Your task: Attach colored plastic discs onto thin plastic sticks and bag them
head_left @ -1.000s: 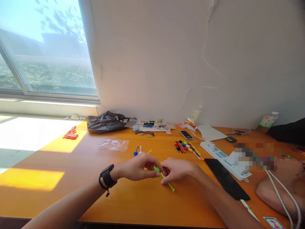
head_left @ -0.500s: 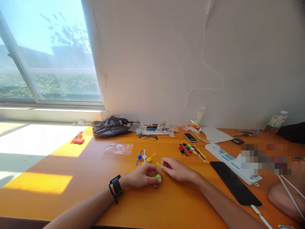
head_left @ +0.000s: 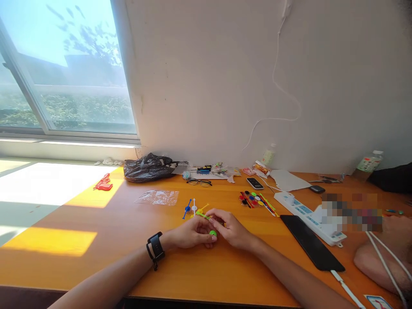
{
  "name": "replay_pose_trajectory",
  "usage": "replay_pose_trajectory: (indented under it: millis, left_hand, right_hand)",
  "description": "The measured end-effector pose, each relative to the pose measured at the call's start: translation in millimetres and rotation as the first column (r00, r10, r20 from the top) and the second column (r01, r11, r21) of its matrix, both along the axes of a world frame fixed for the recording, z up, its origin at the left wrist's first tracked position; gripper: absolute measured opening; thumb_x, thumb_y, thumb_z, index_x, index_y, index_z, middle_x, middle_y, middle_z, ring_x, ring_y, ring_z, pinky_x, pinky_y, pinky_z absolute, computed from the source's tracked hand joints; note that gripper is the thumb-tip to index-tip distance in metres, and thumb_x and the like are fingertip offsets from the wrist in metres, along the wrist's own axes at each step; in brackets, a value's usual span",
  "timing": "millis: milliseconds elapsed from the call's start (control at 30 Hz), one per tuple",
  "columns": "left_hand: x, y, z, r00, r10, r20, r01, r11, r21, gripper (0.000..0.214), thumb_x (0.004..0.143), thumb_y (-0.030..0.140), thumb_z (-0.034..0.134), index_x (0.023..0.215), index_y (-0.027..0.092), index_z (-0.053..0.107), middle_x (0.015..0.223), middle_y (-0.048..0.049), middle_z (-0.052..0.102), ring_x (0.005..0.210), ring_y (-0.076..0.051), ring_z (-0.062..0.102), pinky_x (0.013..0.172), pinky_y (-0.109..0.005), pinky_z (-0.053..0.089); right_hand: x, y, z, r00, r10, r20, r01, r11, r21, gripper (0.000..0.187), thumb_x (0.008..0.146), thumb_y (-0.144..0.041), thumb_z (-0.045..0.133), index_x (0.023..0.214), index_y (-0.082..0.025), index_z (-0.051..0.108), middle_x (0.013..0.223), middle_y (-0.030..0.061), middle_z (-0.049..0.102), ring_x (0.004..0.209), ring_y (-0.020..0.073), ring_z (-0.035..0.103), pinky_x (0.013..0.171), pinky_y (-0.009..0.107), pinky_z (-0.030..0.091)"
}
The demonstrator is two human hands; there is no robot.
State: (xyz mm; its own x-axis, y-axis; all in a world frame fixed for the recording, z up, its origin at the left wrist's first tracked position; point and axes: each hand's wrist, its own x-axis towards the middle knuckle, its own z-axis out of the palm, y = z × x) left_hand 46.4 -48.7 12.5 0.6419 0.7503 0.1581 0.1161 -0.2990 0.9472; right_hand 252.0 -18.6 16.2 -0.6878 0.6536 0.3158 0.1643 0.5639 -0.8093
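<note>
My left hand (head_left: 189,234), a black watch at its wrist, pinches a small round green disc (head_left: 213,233) between thumb and fingers. A thin green plastic arrow (head_left: 202,215) is gripped in the fingertips of my right hand (head_left: 233,229), which is close against the left. Just beyond the hands lie a blue arrow spinner (head_left: 187,209), a white one (head_left: 194,208) and a yellow one (head_left: 201,211), partly overlapped by the green arrow. Loose coloured discs (head_left: 254,198) and arrows (head_left: 268,204) lie in a group to the right.
A black phone (head_left: 310,240) and a white power strip (head_left: 304,214) lie at right, beside another person's arm (head_left: 373,257). Farther back are eyeglasses (head_left: 199,183), a black plastic bag (head_left: 148,167) and a clear bag (head_left: 157,198). A red toy gun (head_left: 103,183) lies left.
My right hand has moved left towards my left hand, carrying the green arrow over the yellow spinner. The left hand still holds the green disc. The view has shifted slightly.
</note>
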Motion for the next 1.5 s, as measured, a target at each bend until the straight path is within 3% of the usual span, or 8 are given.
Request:
replay_pose_trajectory:
  millis: [167,267,367,467,600,1067,1233,1500]
  left_hand:
    - [3.7,2.1,-6.2,0.983,0.165,0.083,-0.165,0.986,-0.007,0.047,0.087,0.059,0.078,0.101,0.014,0.078,0.099,-0.0129,0.076,0.101,-0.029,0.07,0.096,-0.044,0.053]
    - [5.6,3.1,-6.9,0.944,0.282,0.172,-0.284,0.959,-0.018,0.051,0.086,0.062,0.078,0.102,0.013,0.078,0.089,-0.01,0.075,0.083,-0.023,0.069,0.082,-0.038,0.056]
    - [6.7,1.4,-2.3,0.91,0.342,0.233,-0.341,0.939,-0.045,0.056,0.083,0.063,0.08,0.104,0.011,0.078,0.079,-0.0073,0.072,0.07,-0.018,0.065,0.072,-0.033,0.056]
    - [7.1,-2.7,5.3,0.91,0.35,0.223,-0.344,0.937,-0.064,0.054,0.083,0.063,0.08,0.095,0.01,0.078,0.073,-0.0057,0.069,0.067,-0.016,0.062,0.071,-0.032,0.056]
    - [7.0,-7.5,11.9,0.91,0.368,0.189,-0.367,0.929,-0.045,0.051,0.086,0.061,0.077,0.086,0.01,0.076,0.078,-0.0072,0.07,0.072,-0.017,0.063,0.076,-0.035,0.057]
    - [6.7,-5.3,3.0,0.943,0.316,0.1,-0.322,0.945,0.047,0.044,0.091,0.057,0.074,0.085,0.014,0.075,0.076,-0.0061,0.069,0.076,-0.02,0.064,0.083,-0.038,0.052]
    - [7.0,-9.0,9.2,0.952,0.285,0.111,-0.288,0.958,0.007,0.05,0.091,0.061,0.072,0.081,0.012,0.072,0.077,-0.0071,0.068,0.071,-0.017,0.061,0.073,-0.031,0.048]
    - [7.1,-10.9,13.6,0.952,0.284,0.112,-0.284,0.959,-0.018,0.051,0.092,0.063,0.07,0.086,0.012,0.073,0.082,-0.0085,0.07,0.075,-0.02,0.064,0.074,-0.032,0.05]
  right_hand:
    - [0.9,6.4,0.8,0.984,-0.154,-0.087,0.152,0.988,-0.031,0.034,0.101,-0.047,0.061,0.125,-0.023,0.068,0.099,0.0046,0.071,0.093,0.0198,0.066,0.084,0.032,0.051]
    - [3.7,12.8,5.1,0.954,-0.262,-0.144,0.245,0.961,-0.127,0.036,0.094,-0.051,0.07,0.114,-0.022,0.068,0.097,0.0055,0.072,0.088,0.0203,0.067,0.077,0.032,0.052]
    - [5.7,16.3,8.5,0.954,-0.239,-0.18,0.191,0.95,-0.247,0.041,0.087,-0.058,0.076,0.099,-0.02,0.066,0.09,0.0038,0.069,0.068,0.0147,0.06,0.064,0.03,0.049]
    - [5.3,15.2,8.2,0.971,-0.171,-0.165,0.116,0.947,-0.3,0.045,0.085,-0.061,0.077,0.095,-0.02,0.064,0.083,0.0007,0.063,0.059,0.0108,0.051,0.057,0.027,0.043]
    - [3.2,11.5,4.3,0.989,-0.109,-0.104,0.08,0.965,-0.248,0.039,0.091,-0.057,0.072,0.095,-0.019,0.063,0.081,-0.0007,0.058,0.063,0.0104,0.047,0.058,0.025,0.037]
    - [9.6,18.1,-3.8,0.995,-0.1,0.021,0.102,0.97,-0.219,0.017,0.092,-0.033,0.064,0.087,-0.02,0.055,0.081,-0.0014,0.057,0.074,0.0147,0.05,0.068,0.026,0.038]
    - [8.7,17.3,-4.0,0.992,-0.12,0.039,0.125,0.974,-0.188,0.022,0.09,-0.037,0.069,0.084,-0.02,0.056,0.078,-0.0015,0.056,0.071,0.014,0.048,0.065,0.026,0.037]
    - [5.1,11.9,-0.7,0.992,-0.124,0.024,0.126,0.979,-0.16,0.023,0.091,-0.039,0.068,0.087,-0.019,0.057,0.078,-0.0021,0.055,0.069,0.0132,0.047,0.065,0.026,0.036]
